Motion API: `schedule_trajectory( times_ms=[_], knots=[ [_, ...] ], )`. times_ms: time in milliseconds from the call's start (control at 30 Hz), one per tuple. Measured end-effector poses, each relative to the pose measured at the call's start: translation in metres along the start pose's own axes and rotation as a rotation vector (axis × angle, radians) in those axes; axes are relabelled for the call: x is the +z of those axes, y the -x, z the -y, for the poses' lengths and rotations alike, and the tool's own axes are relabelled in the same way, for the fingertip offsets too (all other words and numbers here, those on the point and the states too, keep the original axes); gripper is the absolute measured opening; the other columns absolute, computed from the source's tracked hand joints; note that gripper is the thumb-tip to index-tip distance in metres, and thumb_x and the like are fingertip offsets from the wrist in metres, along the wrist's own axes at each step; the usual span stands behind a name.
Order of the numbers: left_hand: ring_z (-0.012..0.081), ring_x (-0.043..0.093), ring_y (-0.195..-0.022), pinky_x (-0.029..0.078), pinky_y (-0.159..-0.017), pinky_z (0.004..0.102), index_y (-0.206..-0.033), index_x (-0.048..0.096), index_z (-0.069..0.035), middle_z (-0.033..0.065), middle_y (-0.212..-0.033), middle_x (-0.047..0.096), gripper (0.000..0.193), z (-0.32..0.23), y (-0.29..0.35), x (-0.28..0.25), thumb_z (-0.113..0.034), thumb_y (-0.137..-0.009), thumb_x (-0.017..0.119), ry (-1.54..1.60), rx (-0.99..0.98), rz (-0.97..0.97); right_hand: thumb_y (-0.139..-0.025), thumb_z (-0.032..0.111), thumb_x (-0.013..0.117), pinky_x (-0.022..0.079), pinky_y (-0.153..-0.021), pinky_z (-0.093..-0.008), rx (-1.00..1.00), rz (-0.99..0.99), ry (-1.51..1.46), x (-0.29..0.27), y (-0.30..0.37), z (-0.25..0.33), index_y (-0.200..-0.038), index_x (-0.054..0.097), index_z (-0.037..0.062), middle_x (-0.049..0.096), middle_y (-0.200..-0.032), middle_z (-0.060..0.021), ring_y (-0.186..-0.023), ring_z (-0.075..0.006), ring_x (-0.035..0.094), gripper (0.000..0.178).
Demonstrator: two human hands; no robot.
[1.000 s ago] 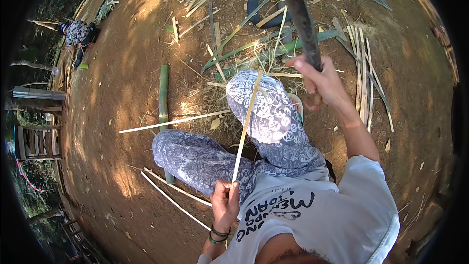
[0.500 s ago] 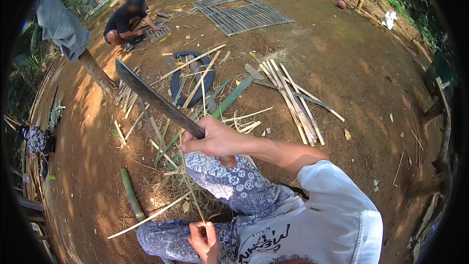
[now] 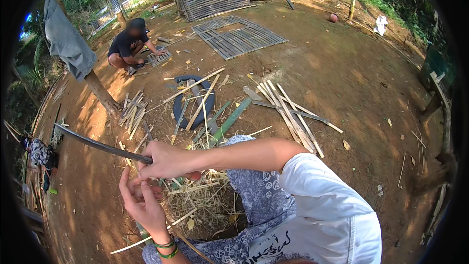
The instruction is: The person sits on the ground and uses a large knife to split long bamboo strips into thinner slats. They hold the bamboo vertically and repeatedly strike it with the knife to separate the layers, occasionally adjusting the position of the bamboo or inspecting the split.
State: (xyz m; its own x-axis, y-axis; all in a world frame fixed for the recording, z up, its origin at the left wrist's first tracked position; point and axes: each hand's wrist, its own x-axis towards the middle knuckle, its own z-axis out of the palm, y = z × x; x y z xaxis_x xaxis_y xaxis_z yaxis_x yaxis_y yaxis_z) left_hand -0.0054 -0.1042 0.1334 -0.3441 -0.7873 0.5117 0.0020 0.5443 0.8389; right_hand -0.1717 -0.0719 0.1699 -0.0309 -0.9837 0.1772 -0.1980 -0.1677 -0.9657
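My right hand (image 3: pixel 163 159) grips a machete by its handle, with the long dark blade (image 3: pixel 102 145) pointing left. Close against it, my left hand (image 3: pixel 146 210) has its fingers curled and its thumb at the right hand's fingertips. A thin bamboo strip (image 3: pixel 188 244) passes behind the left wrist toward the lower edge; its upper part at the fingers is mostly hidden. Below the hands, a heap of fine shavings (image 3: pixel 195 205) lies between my knees.
Split bamboo sticks (image 3: pixel 288 115) lie ahead right beside another blade (image 3: pixel 293 109). A dark ring-shaped tube (image 3: pixel 209 105) and a green bamboo piece (image 3: pixel 232 122) lie ahead. Farther off, a person (image 3: pixel 129 46) crouches near a slatted bamboo panel (image 3: pixel 254 44). A post with a hanging cloth (image 3: pixel 73 49) stands left.
My right hand has moved left and down with the machete, whose blade now lies flatter. My left hand has risen from my lap to meet it. The view has tilted up slightly.
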Motion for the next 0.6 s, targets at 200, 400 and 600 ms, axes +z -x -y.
schedule_trajectory(
  times_ms=[200,400,600],
  knots=[
    [0.0068,0.053,-0.058,0.039,-0.048,0.0231,-0.125,0.059,0.008,0.0067,-0.085,0.065,0.03,0.043,-0.011,0.003,0.002,-0.097,0.053,-0.237,0.068,0.052,-0.085,0.021,0.067,0.036,-0.042,-0.0276,0.109,0.022,-0.187,-0.004,-0.014,-0.039,-0.078,0.065,0.0038,0.05,-0.052,-0.0002,-0.044,-0.0096,0.049,0.019],
    [0.0153,0.052,-0.06,0.04,-0.052,0.0306,-0.117,0.065,0.007,0.013,-0.082,0.06,0.024,0.054,-0.001,0.01,0.0,-0.095,0.058,-0.413,0.136,0.009,-0.091,0.025,0.064,0.037,-0.042,-0.0282,0.176,-0.024,-0.186,0.011,-0.014,-0.076,-0.087,0.067,0.002,0.05,-0.051,0.0008,-0.044,-0.0086,0.048,0.023],
    [0.0281,0.058,-0.062,0.044,-0.057,0.0383,-0.112,0.067,0.006,0.0168,-0.076,0.059,0.022,0.081,0.014,0.006,0.001,-0.093,0.057,-0.492,0.178,0.059,-0.091,0.021,0.064,0.037,-0.041,-0.0264,0.277,-0.005,-0.181,0.025,-0.012,-0.102,-0.088,0.066,0.0001,0.054,-0.056,-0.0015,-0.044,-0.0083,0.048,0.021]
  ],
)
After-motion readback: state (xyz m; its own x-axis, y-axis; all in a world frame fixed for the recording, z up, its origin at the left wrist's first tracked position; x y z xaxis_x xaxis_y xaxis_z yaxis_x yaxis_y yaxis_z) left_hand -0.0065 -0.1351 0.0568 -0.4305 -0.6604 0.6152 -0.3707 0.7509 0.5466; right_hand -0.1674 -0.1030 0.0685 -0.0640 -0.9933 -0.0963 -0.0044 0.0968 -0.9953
